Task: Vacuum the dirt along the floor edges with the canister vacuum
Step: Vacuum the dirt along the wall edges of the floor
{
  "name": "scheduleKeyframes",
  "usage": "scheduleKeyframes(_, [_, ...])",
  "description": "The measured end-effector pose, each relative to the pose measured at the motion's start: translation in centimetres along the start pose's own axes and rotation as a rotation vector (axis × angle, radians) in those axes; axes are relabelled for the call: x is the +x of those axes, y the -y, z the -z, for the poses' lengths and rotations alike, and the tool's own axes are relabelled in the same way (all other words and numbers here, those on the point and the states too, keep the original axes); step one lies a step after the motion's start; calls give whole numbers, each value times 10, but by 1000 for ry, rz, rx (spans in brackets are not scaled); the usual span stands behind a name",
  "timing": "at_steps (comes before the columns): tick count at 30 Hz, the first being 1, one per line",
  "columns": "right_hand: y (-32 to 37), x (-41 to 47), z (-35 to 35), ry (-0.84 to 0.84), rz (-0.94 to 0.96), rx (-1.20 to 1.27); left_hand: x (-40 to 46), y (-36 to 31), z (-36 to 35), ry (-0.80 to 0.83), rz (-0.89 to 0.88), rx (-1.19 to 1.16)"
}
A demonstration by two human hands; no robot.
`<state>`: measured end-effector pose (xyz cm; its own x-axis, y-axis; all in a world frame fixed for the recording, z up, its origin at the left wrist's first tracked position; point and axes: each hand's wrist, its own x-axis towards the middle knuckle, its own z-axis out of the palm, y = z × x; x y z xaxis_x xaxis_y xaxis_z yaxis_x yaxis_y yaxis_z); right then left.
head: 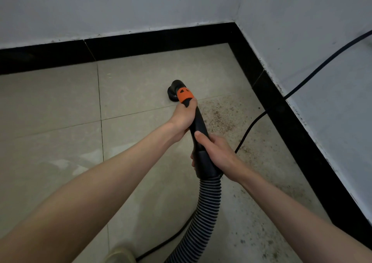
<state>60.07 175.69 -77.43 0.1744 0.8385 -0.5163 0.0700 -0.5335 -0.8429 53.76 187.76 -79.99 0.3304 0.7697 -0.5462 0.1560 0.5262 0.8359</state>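
Near the corner of a tiled room, a person's left hand (184, 116) gripped the black vacuum wand (198, 126) just below its orange collar (186, 95), fingers curled round it, while the right hand (216, 151) wrapped round the wand's lower end where it met the ribbed grey hose (203, 208). The round black brush nozzle (173, 91) rested on the pale beige floor tiles (60, 111), a little out from the back wall. Brown dirt (223, 115) lay scattered on the tiles to the right of the wand, with more specks trailing along the right-hand floor edge. A glossy black skirting (153, 43) ran along the foot of both grey-white walls (120, 7) and met at the corner. A black power cord (314, 73) crossed the right wall, dropped over the skirting and curved across the floor towards the hose. A light-coloured shoe (120, 254) showed at the bottom edge.
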Motion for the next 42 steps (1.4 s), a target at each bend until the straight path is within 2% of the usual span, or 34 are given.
scheduleKeyframes(7, [-11,-6,-1,-20,35,-205,-18,7,3,-43,63,-74])
scheduleKeyframes(14, [-12,-5,-9,-25,48,-408,-10,10,12,-166,126,17])
scheduleKeyframes(19, [-24,-15,-1,-74,33,-443,-18,17,-1,-96,134,62])
scheduleKeyframes(26, [-28,-26,1,-28,37,-483,-33,27,4,-105,115,-9])
scheduleKeyframes(32, [-36,-37,1,-2,33,-579,-50,37,12,-33,146,2])
scheduleKeyframes(39, [-35,-33,0,-49,28,-597,-51,25,2,-53,139,27])
scheduleKeyframes(42, [-25,-24,-4,-45,48,-575,-45,18,7,-114,105,24])
